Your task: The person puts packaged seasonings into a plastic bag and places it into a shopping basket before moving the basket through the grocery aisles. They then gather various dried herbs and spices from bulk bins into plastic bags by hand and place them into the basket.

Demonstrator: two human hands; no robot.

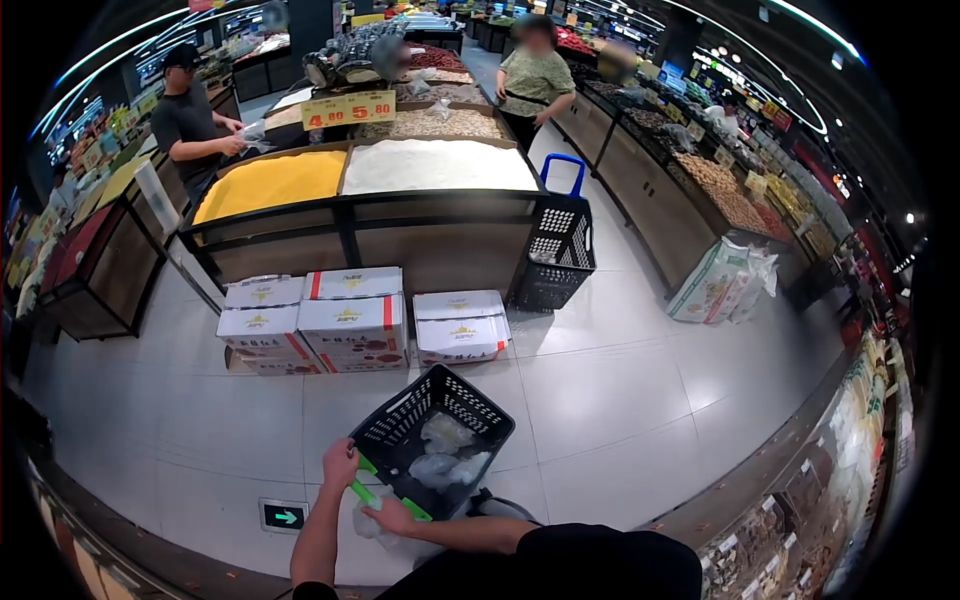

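A black shopping basket point(402, 418) with a green handle point(366, 493) is in front of me, tilted at an angle over the floor. Several clear plastic bags point(436, 470) with pale contents lie in it. My left hand point(340, 463) is closed at the left end of the green handle; part of its grip is hidden. Close to the handle's lower side, my right hand point(392, 517) has its fingers bent round a translucent plastic bag point(372, 527). That bag hangs beneath the hand, and its contents are hard to make out.
White cartons point(352, 312) stand below a bin of yellow grain point(270, 185) and white grain point(435, 165). A black wheeled basket point(556, 250) with a blue handle is beside it. A person point(190, 120) handles a plastic bag; another person point(535, 85) stands behind. Sacks point(715, 285) lean at right.
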